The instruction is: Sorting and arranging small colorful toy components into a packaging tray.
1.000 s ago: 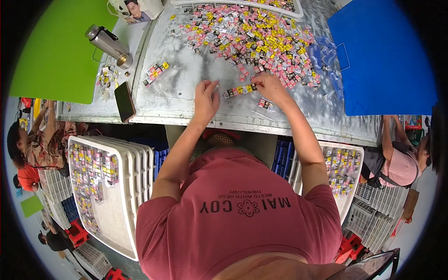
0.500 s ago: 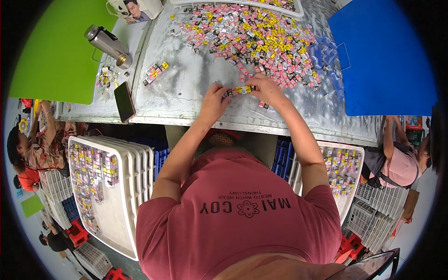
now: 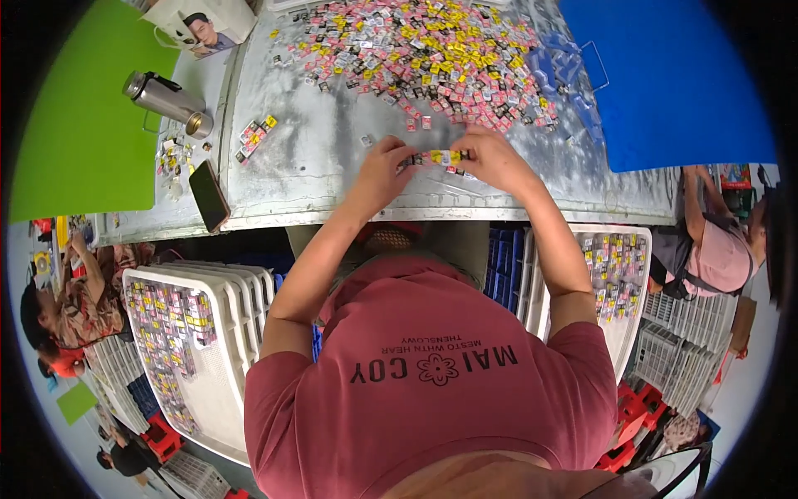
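Both hands have closed inward since a second ago | left hand [image 3: 384,169] and right hand [image 3: 490,158] each have their grip clamped on an end of a short row of small tiles [image 3: 440,156] | row sits near surface's [image 3: 332,158] front edge, below loose pile [image 3: 424,50] | row looks gathered.

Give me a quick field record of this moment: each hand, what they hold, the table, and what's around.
left hand: pinching the left end of a short row of small yellow and pink packets
right hand: pinching the right end of that row
pile: loose heap of small pink, yellow and black packets beyond the hands
surface: grey metal table
table left: black phone, steel flask
below table: white plastic trays partly filled with packets, left and right
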Demonstrator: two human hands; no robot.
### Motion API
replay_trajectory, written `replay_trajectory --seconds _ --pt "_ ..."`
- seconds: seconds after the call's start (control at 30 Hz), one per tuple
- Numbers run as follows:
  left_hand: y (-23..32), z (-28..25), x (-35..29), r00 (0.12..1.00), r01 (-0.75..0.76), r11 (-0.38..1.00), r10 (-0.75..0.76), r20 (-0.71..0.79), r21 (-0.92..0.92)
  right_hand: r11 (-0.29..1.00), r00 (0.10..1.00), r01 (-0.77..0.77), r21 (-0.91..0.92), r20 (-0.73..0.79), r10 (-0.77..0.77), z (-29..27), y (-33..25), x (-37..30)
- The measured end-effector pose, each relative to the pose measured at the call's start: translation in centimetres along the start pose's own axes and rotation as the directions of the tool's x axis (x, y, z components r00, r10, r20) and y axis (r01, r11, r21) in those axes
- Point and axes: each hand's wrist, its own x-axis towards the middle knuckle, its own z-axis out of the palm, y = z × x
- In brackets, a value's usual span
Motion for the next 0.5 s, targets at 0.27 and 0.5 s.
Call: replay_trajectory --seconds 0.27,0.5 --pt "0.0 3.8 0.5 0.964 -0.170 0.984 0.178 0.197 -0.057 0.952 0.957 -0.281 0.122 -0.038 0.287 2.4 0.8 -6.9" --pt "-0.7 4.5 1.0 0.962 -0.212 0.977 0.202 0.186 0.033 0.961 0.952 -0.244 0.128 -0.158 0.263 4.3 1.6 -7.3"
